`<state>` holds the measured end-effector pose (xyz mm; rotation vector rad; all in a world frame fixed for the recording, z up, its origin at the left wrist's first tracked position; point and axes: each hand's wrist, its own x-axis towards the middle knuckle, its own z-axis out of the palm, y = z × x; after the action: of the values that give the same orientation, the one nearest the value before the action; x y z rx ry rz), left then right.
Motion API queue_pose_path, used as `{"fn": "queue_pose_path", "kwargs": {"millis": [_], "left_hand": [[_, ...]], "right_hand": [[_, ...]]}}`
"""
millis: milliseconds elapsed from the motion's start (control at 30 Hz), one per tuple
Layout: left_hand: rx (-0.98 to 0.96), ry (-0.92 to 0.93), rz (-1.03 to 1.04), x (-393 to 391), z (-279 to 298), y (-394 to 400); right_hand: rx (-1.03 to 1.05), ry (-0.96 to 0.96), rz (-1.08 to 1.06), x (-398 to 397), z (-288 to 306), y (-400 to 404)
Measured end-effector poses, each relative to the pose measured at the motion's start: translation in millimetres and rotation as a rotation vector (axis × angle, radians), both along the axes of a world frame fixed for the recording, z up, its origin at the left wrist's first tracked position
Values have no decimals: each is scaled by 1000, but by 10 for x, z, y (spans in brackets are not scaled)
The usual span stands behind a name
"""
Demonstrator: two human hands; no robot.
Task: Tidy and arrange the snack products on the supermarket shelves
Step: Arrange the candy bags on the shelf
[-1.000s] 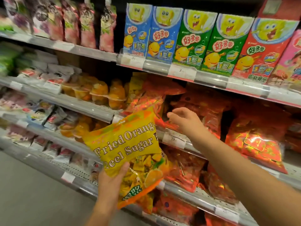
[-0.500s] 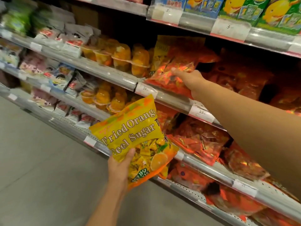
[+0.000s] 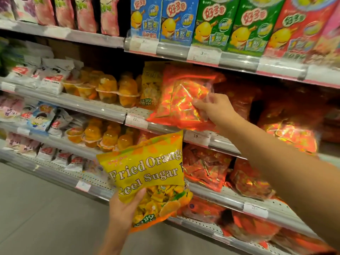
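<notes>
My left hand holds a yellow bag printed "Fried Orange Peel Sugar" by its lower left corner, in front of the lower shelves. My right hand reaches to the second shelf and pinches the right edge of a shiny red-orange candy bag, which tilts out over the shelf's front rail. Just left of that bag another yellow bag of the same sweets stands upright on the shelf.
Several orange jelly cups fill the shelf to the left. More red-orange bags lie on the shelves below and to the right. Blue, green and red boxes line the top shelf. Grey floor lies at the lower left.
My right hand went from reaching toward the shelf to gripping the red-orange bag and tilting it outward. The yellow bag stays in my left hand. The camera's view shifted down, then back up.
</notes>
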<state>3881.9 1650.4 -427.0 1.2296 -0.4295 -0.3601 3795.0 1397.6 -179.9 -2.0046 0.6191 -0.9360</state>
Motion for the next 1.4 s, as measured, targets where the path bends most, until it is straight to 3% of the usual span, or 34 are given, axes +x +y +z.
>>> {"fn": "queue_pose_path", "kwargs": {"millis": [167,300,567,633,767,967,1400], "left_hand": [[192,-472,-136,-135,577,-286],[239,-707,-293,-278,964,-624],[15,-1097,-328,-588,1301,-1226],[-45,-1074,-280,-663,1414,-1432],[-108,-837,-173,-796,1733,-1995],[130,-772,-61,-559,1719,-2742],[311,-983,185,-584,1681,-2860]], "right_hand": [[-417,69,-174,-911,-13,-104],[-450,100,-231,-1644,-222,-336],[-388,117,-365,-2830,-347,-653],[-390,106,-402,-2993,-295,-754],[-177,50,-348,-3077,-341,-911],[-89,5,-400,-3083,-474,-1063],[162,-212,-376,-3586,-461,-946]]}}
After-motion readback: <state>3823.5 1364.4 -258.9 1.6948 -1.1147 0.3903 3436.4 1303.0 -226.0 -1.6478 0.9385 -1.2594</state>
